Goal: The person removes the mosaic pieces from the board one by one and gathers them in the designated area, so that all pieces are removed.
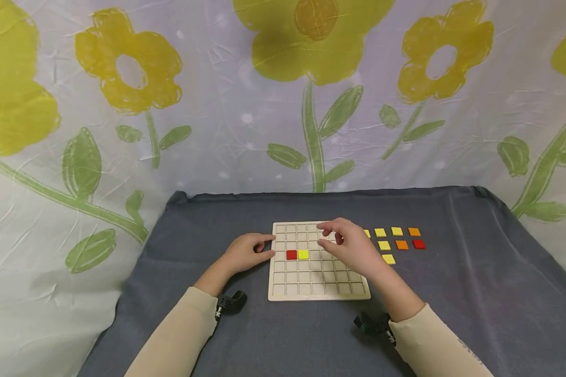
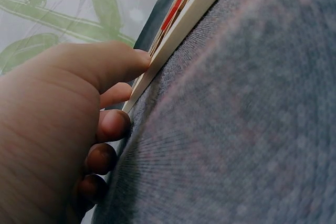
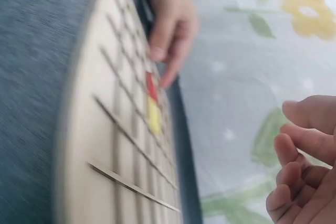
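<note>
A pale wooden board [image 1: 318, 291] with a grid of square cells lies on the cloth. Side by side in its cells are a red tile [image 1: 291, 254] and a yellow tile [image 1: 303, 254]. At the board's left edge, my left hand [image 1: 246, 252] touches the rim with thumb and index fingertip, other fingers loosely bent. Over the board's right part hovers my right hand [image 1: 354, 248], its thumb and index finger apart and nothing between them. The right wrist view shows that hand's fingers [image 3: 290, 174] loosely bent, away from the board's surface.
Right of the board, loose tiles lie in rough rows: several yellow ones [image 1: 379, 232], orange ones [image 1: 402, 244] and a red one [image 1: 418, 244]. My right hand partly hides this group. A dark grey cloth [image 1: 245, 335] covers the table, with a flower-printed curtain [image 1: 217, 131] behind.
</note>
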Action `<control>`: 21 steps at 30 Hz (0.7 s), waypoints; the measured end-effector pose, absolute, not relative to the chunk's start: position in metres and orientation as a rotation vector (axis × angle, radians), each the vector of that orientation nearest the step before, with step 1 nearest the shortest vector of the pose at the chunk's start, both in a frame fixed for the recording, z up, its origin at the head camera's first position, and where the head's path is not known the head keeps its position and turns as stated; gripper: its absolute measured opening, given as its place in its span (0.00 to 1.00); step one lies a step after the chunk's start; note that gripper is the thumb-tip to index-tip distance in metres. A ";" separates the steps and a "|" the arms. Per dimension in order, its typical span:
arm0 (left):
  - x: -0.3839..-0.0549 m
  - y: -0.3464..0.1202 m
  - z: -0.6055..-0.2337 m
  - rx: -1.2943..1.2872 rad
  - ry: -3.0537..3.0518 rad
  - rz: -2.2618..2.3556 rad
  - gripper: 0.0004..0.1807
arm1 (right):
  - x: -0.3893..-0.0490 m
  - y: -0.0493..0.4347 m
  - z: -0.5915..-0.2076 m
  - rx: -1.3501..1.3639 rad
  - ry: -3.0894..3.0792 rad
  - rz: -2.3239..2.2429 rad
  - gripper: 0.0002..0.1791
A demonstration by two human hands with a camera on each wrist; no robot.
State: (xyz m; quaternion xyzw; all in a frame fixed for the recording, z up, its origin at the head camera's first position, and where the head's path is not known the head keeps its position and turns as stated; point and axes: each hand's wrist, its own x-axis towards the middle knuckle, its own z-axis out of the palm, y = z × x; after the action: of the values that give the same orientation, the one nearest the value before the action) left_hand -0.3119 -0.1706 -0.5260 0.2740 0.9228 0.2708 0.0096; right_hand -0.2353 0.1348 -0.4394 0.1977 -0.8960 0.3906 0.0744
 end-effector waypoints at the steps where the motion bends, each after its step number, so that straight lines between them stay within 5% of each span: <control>1: -0.312 -0.171 -0.526 0.856 2.881 0.848 0.27 | -0.236 0.132 -0.442 0.602 -2.706 1.168 0.19; 21: -0.314 -0.170 -0.528 0.854 2.886 0.842 0.26 | -0.247 0.106 -0.488 0.675 -2.988 1.075 0.29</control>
State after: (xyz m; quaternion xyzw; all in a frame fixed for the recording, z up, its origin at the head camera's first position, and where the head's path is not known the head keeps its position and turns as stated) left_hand -0.3141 -0.1705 -0.5279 0.2734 0.9234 0.2693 0.0082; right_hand -0.2471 0.1062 -0.4878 0.2077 -0.9191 0.3308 -0.0522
